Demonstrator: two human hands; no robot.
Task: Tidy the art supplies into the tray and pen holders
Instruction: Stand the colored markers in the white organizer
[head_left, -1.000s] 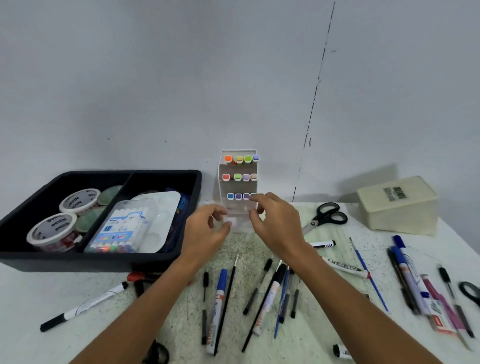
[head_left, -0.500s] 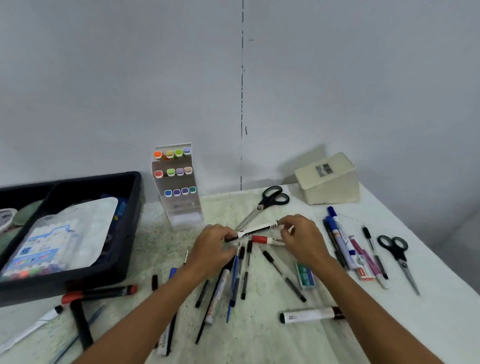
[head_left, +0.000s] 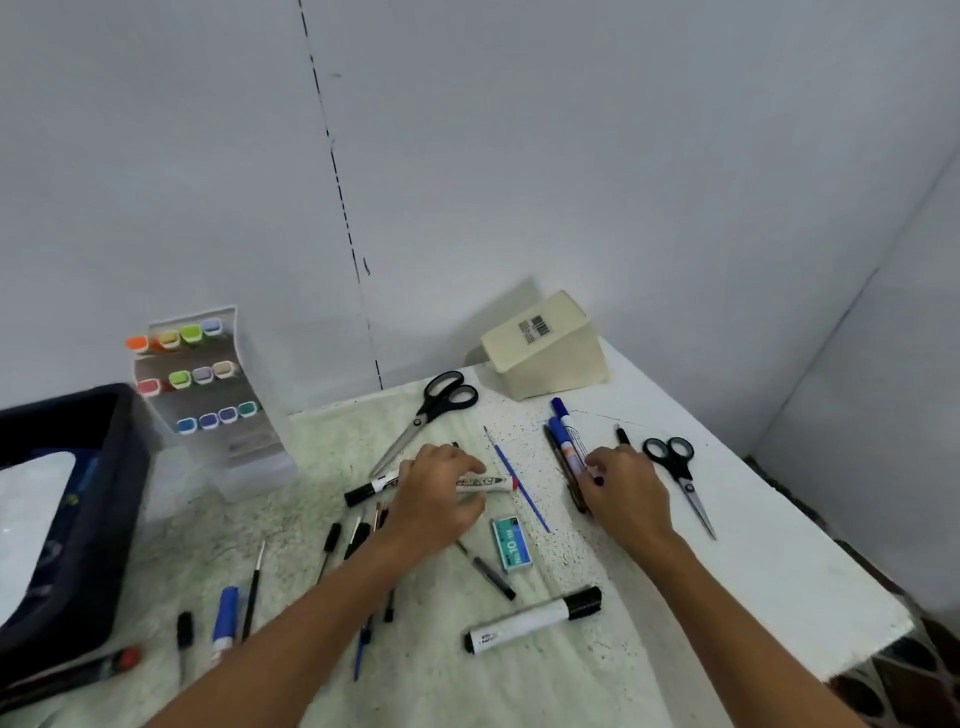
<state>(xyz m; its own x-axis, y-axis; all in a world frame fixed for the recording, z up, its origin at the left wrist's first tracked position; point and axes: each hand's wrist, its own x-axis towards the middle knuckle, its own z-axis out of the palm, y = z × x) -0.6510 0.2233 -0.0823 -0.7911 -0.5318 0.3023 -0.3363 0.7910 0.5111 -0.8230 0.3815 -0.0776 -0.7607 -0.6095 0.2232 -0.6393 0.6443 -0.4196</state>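
Table (head_left: 753, 561) | left hand (head_left: 436, 499) curled over markers (head_left: 483, 484) | right hand (head_left: 626, 491) on pens (head_left: 566, 447)

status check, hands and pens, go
Left hand grips two markers. Right hand on the blue markers. Small scissors lie right beside it.

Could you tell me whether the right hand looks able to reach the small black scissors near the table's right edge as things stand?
Probably yes. The right hand rests on the blue markers, and the small black scissors lie just to its right on bare table, with nothing between them.
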